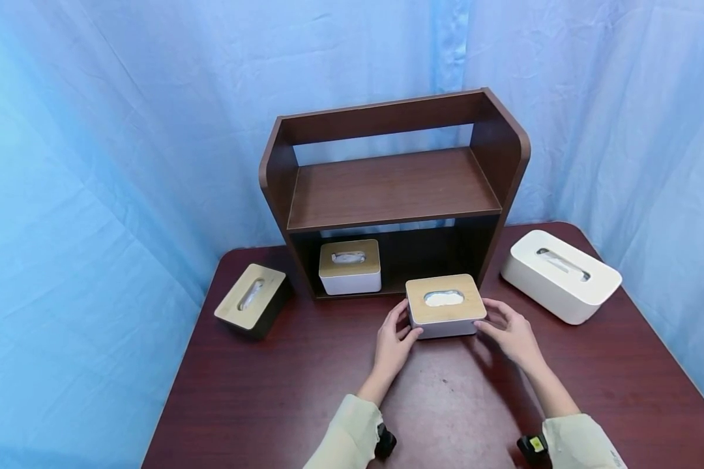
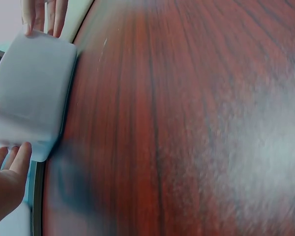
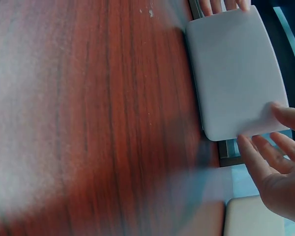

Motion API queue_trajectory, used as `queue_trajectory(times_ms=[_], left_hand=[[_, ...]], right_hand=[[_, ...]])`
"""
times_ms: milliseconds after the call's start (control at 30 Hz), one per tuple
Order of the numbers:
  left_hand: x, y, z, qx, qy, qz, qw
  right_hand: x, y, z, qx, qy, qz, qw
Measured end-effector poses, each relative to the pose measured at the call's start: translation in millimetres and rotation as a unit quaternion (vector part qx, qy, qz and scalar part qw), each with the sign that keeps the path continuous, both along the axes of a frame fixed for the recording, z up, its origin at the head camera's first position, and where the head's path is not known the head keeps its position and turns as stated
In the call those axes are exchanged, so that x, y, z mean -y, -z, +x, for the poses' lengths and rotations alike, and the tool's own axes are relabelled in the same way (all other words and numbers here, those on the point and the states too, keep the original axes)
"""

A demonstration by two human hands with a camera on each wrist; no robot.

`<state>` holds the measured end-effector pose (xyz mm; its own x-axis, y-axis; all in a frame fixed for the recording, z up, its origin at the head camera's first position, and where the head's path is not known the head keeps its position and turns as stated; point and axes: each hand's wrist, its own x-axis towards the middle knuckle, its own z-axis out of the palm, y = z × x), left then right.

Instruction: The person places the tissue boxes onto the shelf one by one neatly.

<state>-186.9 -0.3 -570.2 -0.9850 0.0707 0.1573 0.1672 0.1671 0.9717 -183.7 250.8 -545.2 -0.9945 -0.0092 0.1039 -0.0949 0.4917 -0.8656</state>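
Note:
A white tissue box (image 1: 442,314) with a wood-coloured lid is held between both hands at the front of the lower shelf, right part. My left hand (image 1: 392,348) grips its left side, thumb on the front face. On the opposite side my right hand (image 1: 517,340) holds it the same way. Both wrist views show the pale front face of the box (image 2: 34,88) (image 3: 238,73) with fingers at its two ends. Whether its underside touches the table or the shelf, I cannot tell.
A brown two-tier shelf (image 1: 393,189) stands at the table's back. Another white tissue box (image 1: 351,282) with a wooden lid sits in its lower tier, left. A dark, wood-lidded tissue box (image 1: 240,301) lies left of the shelf; an all-white one (image 1: 545,277) stands right.

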Motion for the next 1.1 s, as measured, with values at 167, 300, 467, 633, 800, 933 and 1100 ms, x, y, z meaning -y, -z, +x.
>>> queue_trajectory(times_ms=[167, 300, 467, 633, 800, 933, 1100], left_hand=[[-2.5, 0.5, 0.1, -0.005, -0.008, 0.005, 0.9999], [-3.1, 2.1, -0.2, -0.011, -0.012, 0.007, 0.9998], [-2.7, 0.8, 0.6, -0.012, -0.012, 0.014, 0.9998], [-1.4, -2.0, 1.9, -0.001, -0.016, 0.017, 0.9997], [0.2, -4.5, 3.0, 0.012, -0.02, 0.019, 0.9996], [1.7, -7.1, 3.7, 0.012, -0.021, 0.019, 0.9995], [4.4, -10.2, 3.6, -0.001, -0.022, 0.024, 0.9995]], right_hand=[[4, -1.0, 1.8, -0.002, 0.015, 0.007, 0.9999], [7, -0.7, 3.3, -0.002, 0.025, 0.012, 0.9996], [9, 0.0, 4.2, -0.01, 0.032, 0.014, 0.9993], [11, 1.2, 5.2, -0.018, 0.038, 0.01, 0.9991], [12, 2.2, 6.6, -0.027, 0.033, -0.005, 0.9991], [14, -0.1, 7.9, -0.031, 0.034, -0.013, 0.9988], [16, -4.0, 8.4, -0.04, 0.033, -0.022, 0.9984]])
